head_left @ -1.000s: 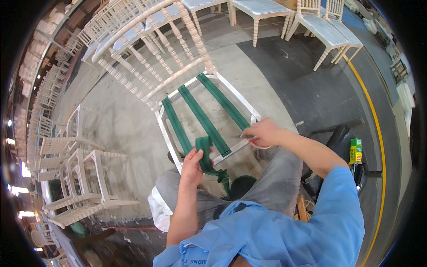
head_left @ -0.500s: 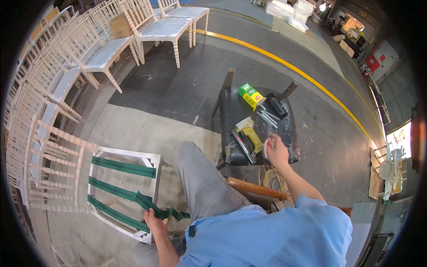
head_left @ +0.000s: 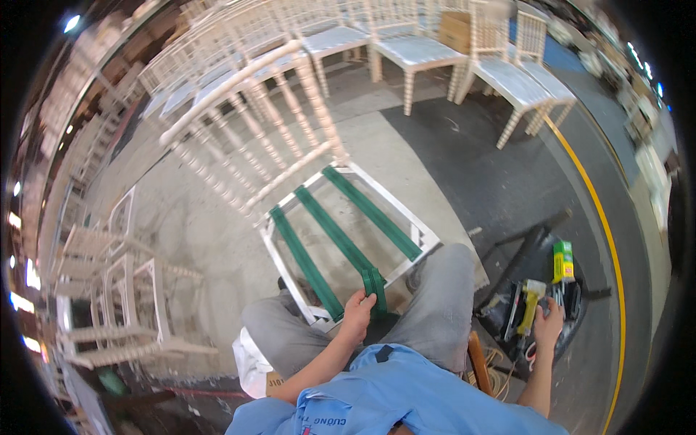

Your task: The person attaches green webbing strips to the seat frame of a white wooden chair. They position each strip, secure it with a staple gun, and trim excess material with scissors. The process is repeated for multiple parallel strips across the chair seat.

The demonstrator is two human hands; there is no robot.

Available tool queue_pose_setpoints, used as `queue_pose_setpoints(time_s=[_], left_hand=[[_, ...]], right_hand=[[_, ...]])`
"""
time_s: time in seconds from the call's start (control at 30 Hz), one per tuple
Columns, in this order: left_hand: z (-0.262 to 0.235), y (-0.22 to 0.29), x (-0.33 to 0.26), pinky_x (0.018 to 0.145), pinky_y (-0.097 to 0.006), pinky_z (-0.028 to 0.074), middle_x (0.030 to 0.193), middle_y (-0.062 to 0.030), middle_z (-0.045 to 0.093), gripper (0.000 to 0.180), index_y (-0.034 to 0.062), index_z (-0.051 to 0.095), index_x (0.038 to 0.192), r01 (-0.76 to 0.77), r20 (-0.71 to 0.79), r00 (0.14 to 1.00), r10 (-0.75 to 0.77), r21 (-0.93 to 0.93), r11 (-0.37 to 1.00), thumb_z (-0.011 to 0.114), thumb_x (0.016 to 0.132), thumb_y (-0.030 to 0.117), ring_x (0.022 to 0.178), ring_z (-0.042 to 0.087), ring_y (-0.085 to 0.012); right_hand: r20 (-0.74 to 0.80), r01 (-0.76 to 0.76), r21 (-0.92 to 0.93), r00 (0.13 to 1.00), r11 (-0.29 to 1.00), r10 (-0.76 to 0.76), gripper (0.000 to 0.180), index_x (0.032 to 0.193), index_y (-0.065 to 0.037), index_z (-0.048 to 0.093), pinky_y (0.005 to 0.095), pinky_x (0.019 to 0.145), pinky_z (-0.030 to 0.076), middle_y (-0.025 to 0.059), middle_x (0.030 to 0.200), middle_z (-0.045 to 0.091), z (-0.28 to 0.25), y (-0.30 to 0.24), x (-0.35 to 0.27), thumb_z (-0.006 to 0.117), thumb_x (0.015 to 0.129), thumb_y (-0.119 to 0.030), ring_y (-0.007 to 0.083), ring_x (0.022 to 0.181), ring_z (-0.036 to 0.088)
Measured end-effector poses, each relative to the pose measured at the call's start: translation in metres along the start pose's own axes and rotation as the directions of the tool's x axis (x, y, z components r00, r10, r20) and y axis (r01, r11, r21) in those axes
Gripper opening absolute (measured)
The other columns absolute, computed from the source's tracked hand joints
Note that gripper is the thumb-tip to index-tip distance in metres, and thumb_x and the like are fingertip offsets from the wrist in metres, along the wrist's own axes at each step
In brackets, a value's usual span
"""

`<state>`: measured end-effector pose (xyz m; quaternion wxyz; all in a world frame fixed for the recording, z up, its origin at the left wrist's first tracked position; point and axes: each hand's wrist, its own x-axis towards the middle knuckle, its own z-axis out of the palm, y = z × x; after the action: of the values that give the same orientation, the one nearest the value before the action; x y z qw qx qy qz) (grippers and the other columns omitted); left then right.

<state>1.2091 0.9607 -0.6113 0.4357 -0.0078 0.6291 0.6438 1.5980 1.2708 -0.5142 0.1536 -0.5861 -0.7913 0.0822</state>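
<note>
In front of me stands a pale chair (head_left: 264, 138) with a beaded-spindle back and a white open seat frame (head_left: 290, 270). Three green webbing straps (head_left: 332, 230) run across the seat. My left hand (head_left: 357, 316) pinches the loose end of the middle strap (head_left: 373, 284) at the front rail. Over a black seat (head_left: 519, 270) on my right, my right hand (head_left: 549, 323) is beside the handle of a yellow staple gun (head_left: 531, 299), thumb and fingers apart; contact is unclear. Scissors with red-and-white handles (head_left: 531, 352) lie near that wrist.
A green-and-yellow box (head_left: 562, 261) and a dark tool (head_left: 573, 299) share the black seat. Rows of pale chairs (head_left: 420, 54) line the back, one bearing a cardboard box (head_left: 454, 32). More frames (head_left: 134, 297) stand left. Coiled hose (head_left: 496, 370) lies beside my wooden seat edge (head_left: 478, 366).
My view has swung left. The right hand has let go of the scissors and moved next to the staple gun. The left hand still holds the strap, now at the front rail.
</note>
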Motion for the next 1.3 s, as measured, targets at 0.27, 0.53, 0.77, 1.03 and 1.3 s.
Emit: queue_pose_setpoints(time_s=[0.27,0.53,0.77,1.03,1.3], left_hand=[[-0.003,0.168,-0.056,0.089,-0.046,0.061,0.120,-0.0121,0.070,0.026,0.0020,0.058,0.129,-0.335,0.007,0.930,0.368,-0.398,0.854,0.051,0.106,0.013,0.104,0.071,-0.0298],[-0.010,0.268,-0.105,0.091,-0.044,0.061,0.120,-0.0198,0.071,0.025,0.0001,0.059,0.127,-0.572,-0.087,0.795,0.600,-0.437,0.695,0.053,0.107,0.014,0.103,0.073,-0.0318],[-0.053,0.308,-0.115,0.091,-0.043,0.061,0.125,-0.0189,0.068,0.026,0.0002,0.057,0.129,-0.808,-0.318,0.586,0.746,-0.294,0.510,0.051,0.108,0.015,0.104,0.072,-0.0315],[-0.036,0.156,-0.077,0.085,-0.038,0.059,0.112,-0.0105,0.072,0.023,0.0001,0.061,0.125,-0.483,-0.220,0.876,0.430,-0.401,0.778,0.053,0.107,0.013,0.096,0.071,-0.0226],[-0.025,0.052,-0.072,0.078,-0.022,0.048,0.100,-0.0013,0.071,0.022,0.0001,0.069,0.117,-0.296,-0.091,0.954,0.285,-0.151,0.943,0.065,0.101,0.014,0.088,0.060,-0.0067]], right_hand=[[0.364,-0.124,0.927,0.533,0.355,-0.764,0.048,0.139,-0.002,0.059,0.0321,0.097,0.052,0.0105,0.127,0.070,0.068,-0.296,-0.002,0.071,0.094,-0.009,0.0182,0.114,0.066],[0.496,-0.357,0.797,-0.077,0.488,-0.865,0.037,0.126,-0.001,0.065,0.0310,0.093,0.053,0.0008,0.112,0.071,0.074,-0.417,-0.059,0.073,0.090,0.004,0.0114,0.105,0.065],[0.632,-0.069,0.766,-0.101,0.639,-0.768,0.019,0.108,-0.001,0.071,0.0266,0.079,0.050,-0.0013,0.088,0.069,0.114,-0.346,-0.084,0.076,0.092,-0.011,0.0069,0.086,0.059],[0.650,-0.176,0.760,0.167,0.626,-0.742,0.052,0.140,-0.001,0.059,0.0323,0.101,0.050,0.0146,0.129,0.068,0.114,-0.344,-0.056,0.075,0.093,-0.016,0.0197,0.121,0.063],[0.597,-0.504,0.761,0.299,0.408,-0.744,0.009,0.100,-0.002,0.071,0.0227,0.075,0.046,-0.0020,0.090,0.068,0.095,-0.422,-0.066,0.068,0.099,-0.011,0.0056,0.082,0.059]])
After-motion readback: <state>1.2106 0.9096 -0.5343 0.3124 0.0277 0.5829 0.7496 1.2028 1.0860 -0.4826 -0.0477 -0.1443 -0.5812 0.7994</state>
